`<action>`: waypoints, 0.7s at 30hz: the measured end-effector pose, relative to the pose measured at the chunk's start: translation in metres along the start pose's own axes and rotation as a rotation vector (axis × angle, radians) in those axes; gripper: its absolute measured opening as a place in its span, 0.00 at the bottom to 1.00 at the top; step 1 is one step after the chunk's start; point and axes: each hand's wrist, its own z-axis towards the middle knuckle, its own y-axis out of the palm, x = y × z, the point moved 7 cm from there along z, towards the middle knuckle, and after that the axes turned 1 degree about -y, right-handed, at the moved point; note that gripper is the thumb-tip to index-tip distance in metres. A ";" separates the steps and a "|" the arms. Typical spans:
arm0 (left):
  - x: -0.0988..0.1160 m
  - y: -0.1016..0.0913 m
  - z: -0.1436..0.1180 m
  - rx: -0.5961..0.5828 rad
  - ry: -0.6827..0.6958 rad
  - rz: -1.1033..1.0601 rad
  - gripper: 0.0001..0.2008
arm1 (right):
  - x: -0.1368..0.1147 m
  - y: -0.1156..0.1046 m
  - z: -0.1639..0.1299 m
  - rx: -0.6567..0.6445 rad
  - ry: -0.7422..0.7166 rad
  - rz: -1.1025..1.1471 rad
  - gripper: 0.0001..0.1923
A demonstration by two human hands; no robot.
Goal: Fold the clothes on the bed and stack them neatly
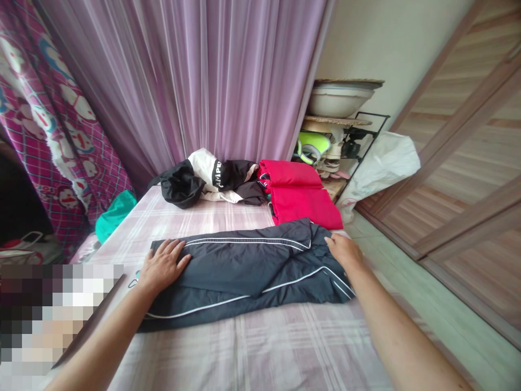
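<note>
Left hand splayed on dark garment — right hand curled at edge

A dark navy-grey garment of smooth, thin fabric with narrow white piping lies flat in a long, layered strip, faintly creased. It sits just on the near side of the folded bright red cloth, its long side running well out to the left of that cloth. On the end nearest the red cloth, an upper layer ends in a piped corner; lower piping bends downward there.
</note>
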 end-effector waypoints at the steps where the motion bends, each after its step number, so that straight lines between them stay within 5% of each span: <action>1: -0.001 0.000 0.000 -0.005 0.005 0.010 0.29 | 0.001 -0.005 -0.001 0.006 -0.012 -0.021 0.21; 6: -0.007 0.003 -0.007 -0.008 0.061 0.027 0.29 | 0.030 -0.022 -0.008 0.002 -0.042 -0.067 0.18; 11: -0.004 0.006 -0.016 0.000 0.097 -0.003 0.29 | 0.043 -0.002 -0.021 -0.139 -0.052 -0.077 0.17; 17: 0.000 0.003 -0.016 0.009 0.075 -0.001 0.28 | 0.003 -0.040 -0.029 0.138 0.017 -0.047 0.22; 21: 0.001 0.001 -0.017 0.010 0.069 0.013 0.29 | -0.031 -0.033 -0.025 -0.036 0.006 -0.034 0.25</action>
